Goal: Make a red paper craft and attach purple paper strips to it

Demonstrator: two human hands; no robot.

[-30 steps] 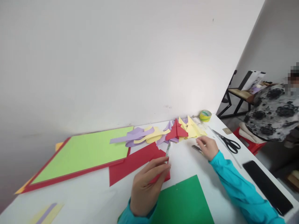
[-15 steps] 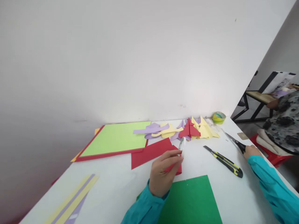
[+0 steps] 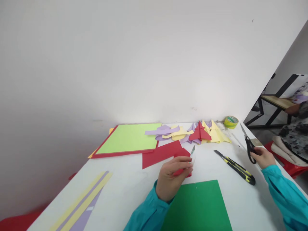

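The left hand (image 3: 172,178), over the far left corner of the green sheet (image 3: 199,205), pinches a small slip (image 3: 193,149) between thumb and fingertips; the slip stands up just beyond the sheet's far edge. Well to the sheet's right, the right hand (image 3: 264,158) has its fingers closed on the handles of the scissors (image 3: 250,146), blades pointing away. The knife (image 3: 234,166) lies on the white table (image 3: 125,189), between sheet and scissors. Beyond the sheet are red paper (image 3: 161,154), 1 red plane (image 3: 200,133) and tape (image 3: 231,122) near the wall (image 3: 144,57); paper strips (image 3: 84,205) lie left of it. Far right of it, a person (image 3: 295,130) in patterned clothing is partly in view beside the table.
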